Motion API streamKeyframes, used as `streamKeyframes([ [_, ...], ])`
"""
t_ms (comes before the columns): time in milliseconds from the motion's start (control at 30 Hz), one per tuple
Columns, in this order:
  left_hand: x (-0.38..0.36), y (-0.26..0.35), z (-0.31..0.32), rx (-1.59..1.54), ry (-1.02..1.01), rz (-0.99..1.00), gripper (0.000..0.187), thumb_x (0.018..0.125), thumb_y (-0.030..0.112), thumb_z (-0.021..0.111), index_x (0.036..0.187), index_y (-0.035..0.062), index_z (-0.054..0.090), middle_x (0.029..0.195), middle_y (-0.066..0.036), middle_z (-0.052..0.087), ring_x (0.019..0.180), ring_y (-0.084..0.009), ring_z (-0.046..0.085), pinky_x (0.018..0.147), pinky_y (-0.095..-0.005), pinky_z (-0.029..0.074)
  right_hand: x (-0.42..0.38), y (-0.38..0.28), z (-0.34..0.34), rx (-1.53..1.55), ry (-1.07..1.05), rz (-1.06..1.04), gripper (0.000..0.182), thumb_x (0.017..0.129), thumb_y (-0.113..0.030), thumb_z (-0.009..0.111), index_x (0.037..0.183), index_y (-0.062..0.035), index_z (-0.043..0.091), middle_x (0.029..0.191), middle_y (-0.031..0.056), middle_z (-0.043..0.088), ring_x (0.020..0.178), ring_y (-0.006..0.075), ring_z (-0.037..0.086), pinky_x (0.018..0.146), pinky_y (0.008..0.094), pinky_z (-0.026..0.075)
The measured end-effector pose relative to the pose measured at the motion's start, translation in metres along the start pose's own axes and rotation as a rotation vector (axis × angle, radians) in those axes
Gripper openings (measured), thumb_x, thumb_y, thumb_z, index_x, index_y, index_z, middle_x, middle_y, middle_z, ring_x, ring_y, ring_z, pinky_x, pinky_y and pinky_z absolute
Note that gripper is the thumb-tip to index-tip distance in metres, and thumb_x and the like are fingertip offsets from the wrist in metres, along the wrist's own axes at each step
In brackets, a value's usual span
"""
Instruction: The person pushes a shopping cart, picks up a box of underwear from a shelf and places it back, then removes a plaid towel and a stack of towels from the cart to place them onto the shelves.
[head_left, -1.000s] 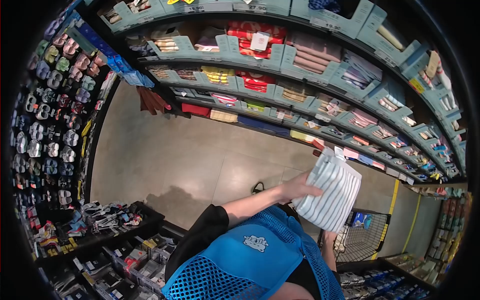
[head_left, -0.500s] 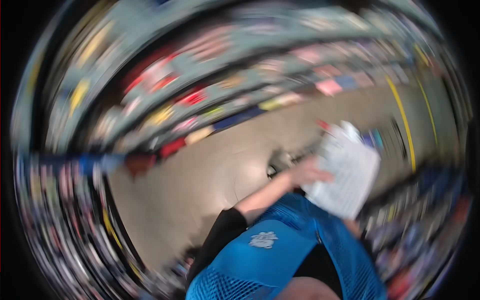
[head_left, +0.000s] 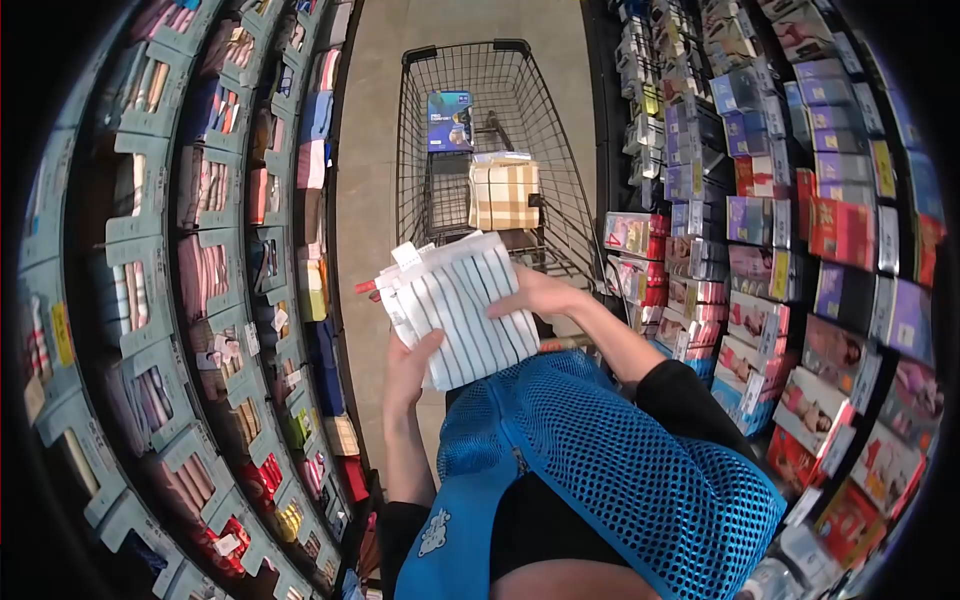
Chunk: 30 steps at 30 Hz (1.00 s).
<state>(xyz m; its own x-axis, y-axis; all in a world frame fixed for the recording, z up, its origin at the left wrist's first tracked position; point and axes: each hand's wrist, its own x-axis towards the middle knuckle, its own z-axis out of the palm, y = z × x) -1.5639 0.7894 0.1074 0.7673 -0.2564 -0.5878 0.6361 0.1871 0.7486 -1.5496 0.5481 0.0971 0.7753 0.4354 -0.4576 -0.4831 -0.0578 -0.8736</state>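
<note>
I hold a folded white textile with thin dark stripes (head_left: 458,305) in front of my chest, a tag at its upper left corner. My left hand (head_left: 408,368) grips its lower left edge from beneath. My right hand (head_left: 536,293) is closed on its right edge. Just beyond the textile stands a black wire shopping cart (head_left: 412,120). Inside the cart lie a beige checked folded textile (head_left: 505,193) and a blue box (head_left: 450,120). I wear a blue mesh vest (head_left: 600,460).
Teal shelves of folded textiles (head_left: 200,250) run along my left. Racks of packaged goods (head_left: 780,250) line my right. A narrow strip of beige floor (head_left: 365,190) runs between the left shelves and the cart.
The view has swung round from the shelves to face the cart down the aisle. The striped textile stays in both hands, now lower and in front of my chest.
</note>
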Motion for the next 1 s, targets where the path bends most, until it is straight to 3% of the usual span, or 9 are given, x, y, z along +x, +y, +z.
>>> streamKeyframes([
  [100,0.02,-0.006,0.003,0.166,-0.012,0.013,0.051,0.083,0.003,0.055,0.129,-0.002,0.036,0.119,-0.014,0.053,0.109,-0.02,0.052,0.091,-0.0326,0.042,0.015,0.012,-0.028,0.161,0.092,0.043,0.071,0.066,-0.005,0.069,0.129,-0.0013,0.037,0.119,0.0145,0.053,0.111,0.0229,0.051,0.098,0.0334,0.038],
  [167,0.023,-0.012,0.004,0.448,0.123,0.093,0.049,0.084,0.005,0.054,0.129,-0.0034,0.036,0.115,-0.016,0.056,0.107,-0.0221,0.053,0.091,-0.0327,0.041,0.033,0.03,-0.063,0.188,0.131,-0.068,0.055,0.069,-0.004,0.065,0.12,-0.0005,0.046,0.112,0.0116,0.058,0.108,0.0207,0.053,0.093,0.0327,0.041],
  [300,0.019,-0.052,-0.023,1.3,0.215,0.383,0.045,0.083,0.01,0.055,0.125,-0.0008,0.044,0.107,-0.019,0.059,0.096,-0.0328,0.057,0.09,-0.0412,0.04,0.09,0.042,-0.11,-0.059,0.461,0.028,0.052,0.069,-0.003,0.063,0.118,-0.0002,0.046,0.111,0.0111,0.058,0.106,0.0212,0.054,0.09,0.0321,0.042],
  [467,0.014,-0.087,-0.021,1.51,0.139,0.28,0.041,0.082,0.022,0.056,0.118,0.0028,0.053,0.091,-0.014,0.063,0.088,-0.0271,0.058,0.084,-0.0397,0.04,0.199,0.122,-0.146,0.053,0.82,-0.026,0.053,0.068,-0.002,0.064,0.118,0.0,0.046,0.111,0.0102,0.058,0.104,0.0212,0.054,0.089,0.0313,0.041],
  [533,0.018,-0.091,-0.02,1.554,0.172,0.292,0.039,0.079,0.025,0.058,0.113,0.0049,0.057,0.08,-0.009,0.064,0.083,-0.0228,0.059,0.083,-0.0364,0.039,0.241,0.124,-0.165,0.438,0.97,-0.132,0.052,0.07,-0.001,0.064,0.119,-0.0004,0.045,0.113,0.0105,0.057,0.105,0.022,0.053,0.09,0.0315,0.041],
  [700,0.021,-0.085,-0.016,1.549,0.155,0.211,0.04,0.074,0.023,0.06,0.111,0.0066,0.059,0.083,-0.008,0.064,0.081,-0.0228,0.059,0.08,-0.0373,0.04,0.329,0.123,-0.194,0.893,0.967,-0.457,0.041,0.081,-0.001,0.057,0.12,-0.0021,0.044,0.119,0.0097,0.053,0.11,0.0205,0.05,0.094,0.0344,0.04],
  [833,0.026,-0.077,-0.011,1.557,0.158,0.162,0.042,0.072,0.025,0.06,0.11,0.0063,0.059,0.086,-0.01,0.063,0.087,-0.0235,0.059,0.084,-0.0368,0.039,0.397,0.173,-0.21,1.209,0.649,-0.295,0.048,0.088,-0.018,0.053,0.13,-0.005,0.033,0.125,0.0101,0.048,0.114,0.0266,0.048,0.096,0.0359,0.038],
  [900,0.03,-0.079,-0.008,1.533,0.159,0.127,0.042,0.071,0.024,0.059,0.11,0.0058,0.059,0.088,-0.01,0.063,0.088,-0.0241,0.058,0.085,-0.0365,0.038,0.41,0.193,-0.206,1.048,0.721,0.232,0.052,0.088,-0.023,0.054,0.13,-0.0029,0.031,0.126,0.0126,0.048,0.114,0.0309,0.047,0.097,0.0364,0.036],
  [1000,0.033,-0.075,-0.008,1.505,0.201,0.101,0.044,0.063,0.017,0.055,0.105,0.0068,0.061,0.088,-0.009,0.064,0.09,-0.0223,0.059,0.085,-0.0362,0.039,0.378,0.202,-0.215,0.82,0.596,0.298,0.054,0.087,-0.03,0.055,0.13,-0.0036,0.033,0.124,0.0156,0.048,0.111,0.0331,0.048,0.097,0.0389,0.036],
])
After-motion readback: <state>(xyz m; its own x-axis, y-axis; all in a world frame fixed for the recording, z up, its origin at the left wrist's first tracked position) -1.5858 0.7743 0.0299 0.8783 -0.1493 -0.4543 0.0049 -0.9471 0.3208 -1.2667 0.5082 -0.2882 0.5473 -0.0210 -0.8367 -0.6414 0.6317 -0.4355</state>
